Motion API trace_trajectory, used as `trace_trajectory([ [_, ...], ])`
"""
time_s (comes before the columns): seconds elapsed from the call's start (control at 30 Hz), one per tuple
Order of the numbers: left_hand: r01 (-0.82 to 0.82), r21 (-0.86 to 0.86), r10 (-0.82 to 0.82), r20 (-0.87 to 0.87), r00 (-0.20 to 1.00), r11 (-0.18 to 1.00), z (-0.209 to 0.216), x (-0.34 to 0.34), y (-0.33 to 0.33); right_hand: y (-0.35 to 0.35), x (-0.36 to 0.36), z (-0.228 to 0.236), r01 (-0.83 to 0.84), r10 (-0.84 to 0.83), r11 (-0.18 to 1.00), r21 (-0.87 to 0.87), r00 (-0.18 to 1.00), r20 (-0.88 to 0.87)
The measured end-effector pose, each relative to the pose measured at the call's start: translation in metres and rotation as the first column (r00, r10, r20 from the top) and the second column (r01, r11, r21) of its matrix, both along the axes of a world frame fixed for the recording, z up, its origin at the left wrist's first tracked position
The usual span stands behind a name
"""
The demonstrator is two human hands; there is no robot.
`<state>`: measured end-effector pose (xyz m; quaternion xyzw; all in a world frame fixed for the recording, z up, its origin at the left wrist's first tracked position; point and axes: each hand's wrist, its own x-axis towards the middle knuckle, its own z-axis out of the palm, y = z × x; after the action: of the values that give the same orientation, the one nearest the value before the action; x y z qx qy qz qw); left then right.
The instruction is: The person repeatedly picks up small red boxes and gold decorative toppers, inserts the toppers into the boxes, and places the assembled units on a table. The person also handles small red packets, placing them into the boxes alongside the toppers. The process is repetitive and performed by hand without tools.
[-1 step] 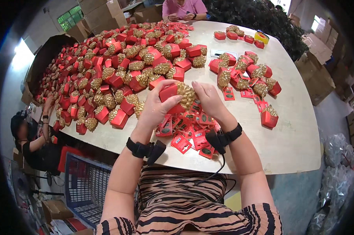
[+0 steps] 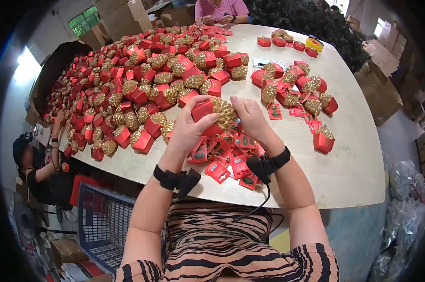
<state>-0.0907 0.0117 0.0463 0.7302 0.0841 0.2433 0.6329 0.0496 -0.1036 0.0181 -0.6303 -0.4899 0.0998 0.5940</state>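
Observation:
My left hand (image 2: 192,123) is closed round a gold glittery pinecone ornament (image 2: 223,113) with a red boxy base, the gold part turned to the right. Close against the gold end, my right hand (image 2: 252,120) is closed, thumb up and fingers curled; whatever it pinches is hidden. Beneath both hands lies a loose pile of red cardboard hang tags (image 2: 218,170). To the left spreads a large heap of similar pinecone ornaments (image 2: 143,141). A smaller group of ornaments (image 2: 311,85) sits to the right, with red tags (image 2: 274,111) beside it.
Several ornaments and a yellow tape roll (image 2: 314,44) stand near the table's (image 2: 353,183) far right edge. A single ornament (image 2: 323,140) lies at the right. A blue plastic crate (image 2: 104,225) is below the left edge. One person (image 2: 221,11) sits opposite; another (image 2: 41,169) is at the left.

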Motion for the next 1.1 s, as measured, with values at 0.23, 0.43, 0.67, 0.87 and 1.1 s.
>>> trace_trajectory([
  [0.23, -0.114, 0.079, 0.113, 0.020, 0.993, 0.990, -0.010, 0.015, -0.008, 0.010, 0.023, -0.025, 0.006, -0.007, 1.000, -0.007, 0.983, -0.185],
  [0.43, -0.054, -0.157, 0.062, 0.042, 0.997, 0.986, -0.022, 0.027, -0.005, 0.001, 0.025, -0.014, -0.024, -0.004, 0.998, -0.056, 0.894, -0.447],
  [0.67, -0.249, -0.225, 0.246, -0.043, 0.968, 0.942, -0.028, 0.024, -0.003, -0.014, 0.054, -0.006, 0.191, -0.213, 0.949, -0.251, 0.975, -0.062],
  [0.87, -0.052, 0.581, 0.145, -0.114, 0.983, 0.812, -0.040, 0.011, -0.019, -0.058, 0.108, -0.005, 0.665, -0.648, 0.733, -0.141, 0.746, 0.152],
  [1.1, 0.194, 0.852, 0.046, -0.247, 0.968, 0.487, -0.060, 0.021, -0.054, -0.065, 0.108, -0.003, 0.811, -0.779, 0.580, 0.076, 0.526, 0.341],
])
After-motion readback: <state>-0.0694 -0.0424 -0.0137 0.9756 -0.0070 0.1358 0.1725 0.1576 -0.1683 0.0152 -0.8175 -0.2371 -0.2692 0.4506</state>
